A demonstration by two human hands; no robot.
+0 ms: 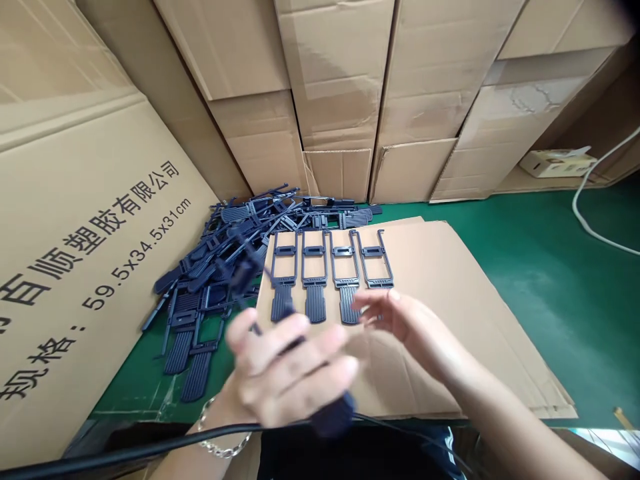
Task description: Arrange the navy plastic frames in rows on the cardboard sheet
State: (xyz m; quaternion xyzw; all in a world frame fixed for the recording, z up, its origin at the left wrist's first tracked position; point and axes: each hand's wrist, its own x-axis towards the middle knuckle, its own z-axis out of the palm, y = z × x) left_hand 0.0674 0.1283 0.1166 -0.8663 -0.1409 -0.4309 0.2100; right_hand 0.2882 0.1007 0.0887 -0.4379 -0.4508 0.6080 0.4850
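Four dark plastic frames with ribbed paddle ends, among them the leftmost frame (283, 293), lie side by side on a cardboard sheet (440, 267). My left hand (290, 370), blurred by motion, is wrapped round another dark plastic part (334, 415); its paddle end shows below the fingers and its frame end sticks up at upper left. My right hand (395, 313) is over the lower end of the rightmost frame, fingers bent and slightly apart, with nothing visible in them. A tangled pile of like parts (220, 247) lies left of the sheet.
Cardboard boxes (340, 80) stand along the back. A large printed carton (100, 220) leans at the left. On the green table (540, 267) are a white cable (583, 220) and, farther back, a tissue box (555, 163). A black cable (150, 448) crosses the near edge.
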